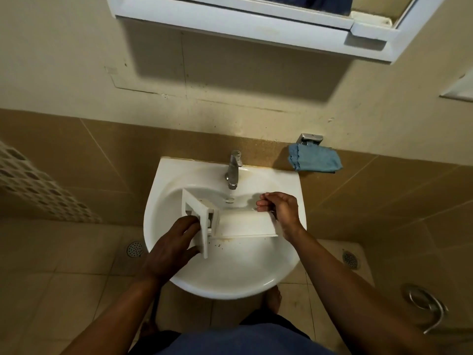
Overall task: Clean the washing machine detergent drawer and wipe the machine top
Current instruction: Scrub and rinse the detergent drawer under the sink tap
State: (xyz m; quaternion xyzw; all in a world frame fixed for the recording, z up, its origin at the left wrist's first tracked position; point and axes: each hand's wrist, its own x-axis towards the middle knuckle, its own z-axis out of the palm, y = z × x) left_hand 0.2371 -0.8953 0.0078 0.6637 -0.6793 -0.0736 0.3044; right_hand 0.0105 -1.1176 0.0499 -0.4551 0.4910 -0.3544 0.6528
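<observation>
While the detergent drawer [245,224] is held over the sink [230,285], left hand [169,244] grips its front panel at nine o'clock, right hand [281,208] its rear at three; seemingly light, stiff, slippery plastic.

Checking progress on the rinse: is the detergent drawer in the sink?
In: the detergent drawer spans the sink below the tap, left hand gripping its front panel, right hand its far end.

White detergent drawer [245,224] lengthwise over sink [230,278]
</observation>
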